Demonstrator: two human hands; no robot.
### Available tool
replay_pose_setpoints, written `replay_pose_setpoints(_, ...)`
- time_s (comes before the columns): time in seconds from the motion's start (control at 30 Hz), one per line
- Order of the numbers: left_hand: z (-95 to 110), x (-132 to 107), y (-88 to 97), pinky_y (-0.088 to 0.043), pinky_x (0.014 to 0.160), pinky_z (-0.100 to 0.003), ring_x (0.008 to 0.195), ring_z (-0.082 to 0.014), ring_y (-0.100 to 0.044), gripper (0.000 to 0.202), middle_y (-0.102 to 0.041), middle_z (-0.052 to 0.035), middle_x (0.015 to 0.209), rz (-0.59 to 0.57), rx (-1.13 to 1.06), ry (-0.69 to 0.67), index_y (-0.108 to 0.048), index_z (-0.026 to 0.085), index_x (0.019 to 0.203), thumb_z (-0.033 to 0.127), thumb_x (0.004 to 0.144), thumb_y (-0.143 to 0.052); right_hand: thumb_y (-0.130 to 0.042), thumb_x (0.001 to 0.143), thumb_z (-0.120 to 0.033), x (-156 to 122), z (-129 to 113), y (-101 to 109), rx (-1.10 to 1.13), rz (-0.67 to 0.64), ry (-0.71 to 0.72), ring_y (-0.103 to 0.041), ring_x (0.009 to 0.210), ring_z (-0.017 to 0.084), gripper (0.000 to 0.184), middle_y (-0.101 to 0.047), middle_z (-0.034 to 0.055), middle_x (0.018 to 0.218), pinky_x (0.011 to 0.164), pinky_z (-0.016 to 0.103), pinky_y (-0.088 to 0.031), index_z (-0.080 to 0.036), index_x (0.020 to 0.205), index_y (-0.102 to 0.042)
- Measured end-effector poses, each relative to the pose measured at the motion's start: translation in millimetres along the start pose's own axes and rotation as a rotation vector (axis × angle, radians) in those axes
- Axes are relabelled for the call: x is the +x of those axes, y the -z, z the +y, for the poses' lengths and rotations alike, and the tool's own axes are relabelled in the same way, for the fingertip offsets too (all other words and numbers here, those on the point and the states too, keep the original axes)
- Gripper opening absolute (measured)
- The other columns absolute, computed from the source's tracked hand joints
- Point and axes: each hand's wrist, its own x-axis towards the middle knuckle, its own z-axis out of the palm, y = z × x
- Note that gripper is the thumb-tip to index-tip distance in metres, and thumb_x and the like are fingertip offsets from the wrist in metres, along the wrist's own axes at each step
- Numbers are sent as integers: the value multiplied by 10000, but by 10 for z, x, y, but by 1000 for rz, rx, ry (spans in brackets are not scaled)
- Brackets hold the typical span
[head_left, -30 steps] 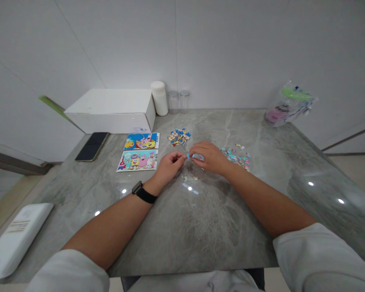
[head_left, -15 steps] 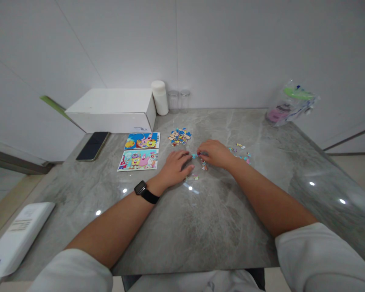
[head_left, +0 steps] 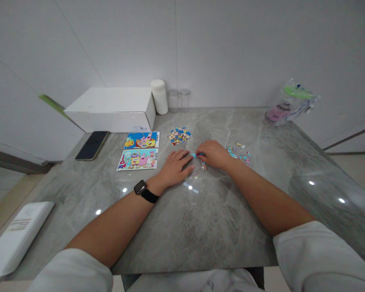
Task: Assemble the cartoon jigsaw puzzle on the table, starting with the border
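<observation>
Grey table (head_left: 200, 227): the work surface. Clock positions are read from the gap between the hands, with 12 o'clock toward the wall (head_left: 219, 52).

Left hand (head_left: 174, 168): 8 o'clock, palm down, fingers extended and slightly spread, nothing visible in its grasp; the palm side is hidden.

Right hand (head_left: 214, 154): 3 o'clock, fingers curled down, thumb out of sight; whether the fingertips grip a piece cannot be told.

Picture cards (head_left: 136, 160): 9 o'clock, past the left hand.

Piece pile (head_left: 179, 136): 11 o'clock, apart from both hands.

Scattered pieces (head_left: 241, 157): 3 o'clock, past the right hand, which partly covers them.

Loose pieces (head_left: 195, 176): 6 o'clock, near the left thumb; prints too small to read.

Light-blue piece (head_left: 194, 155): centre, between both sets of fingertips; right end covered, outline unclear.
</observation>
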Motion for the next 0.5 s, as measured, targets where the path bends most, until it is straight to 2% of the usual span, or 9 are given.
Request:
replay_pose_setpoints(0.37,9,-1,11,-184,1310,-605,1551,-336,-402,503,-503,-107,1641,-11,-8,6,-633,294,1480,519,1045,-519,-671,944,-212,-9,27,16,-19,-14,8,-666,1074,273,190,-801,80,1101,906,368,-402,-226,1081,-803)
replay_pose_setpoints(0.5,20,1,13,-187,1309,-604,1566,-347,-376,532,-489,-113,1652,-25,19,11,-611,279,1507,531,1053,-499,-666,944,-212,-11,42,15,-28,-12,21,-673,1068,279,197,-802,83,1100,892,374,-405,-226,1086,-803)
